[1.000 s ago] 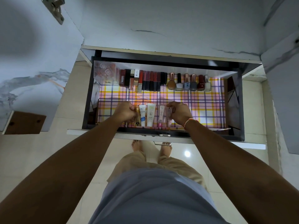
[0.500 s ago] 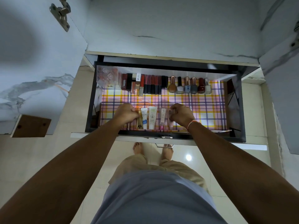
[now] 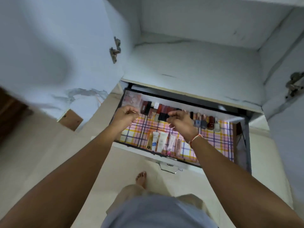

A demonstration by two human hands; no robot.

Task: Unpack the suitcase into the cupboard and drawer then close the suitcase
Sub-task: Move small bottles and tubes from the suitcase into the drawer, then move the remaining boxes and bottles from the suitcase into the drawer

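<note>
Drawer open, both hands above its plaid liner, left hand and right hand loosely curled, empty.

Tubes in drawer, lying between and nearer than left hand and right hand; bottles standing right of right hand.

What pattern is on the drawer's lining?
A plaid check of pink, yellow and purple lines on the lining, head view.
</note>
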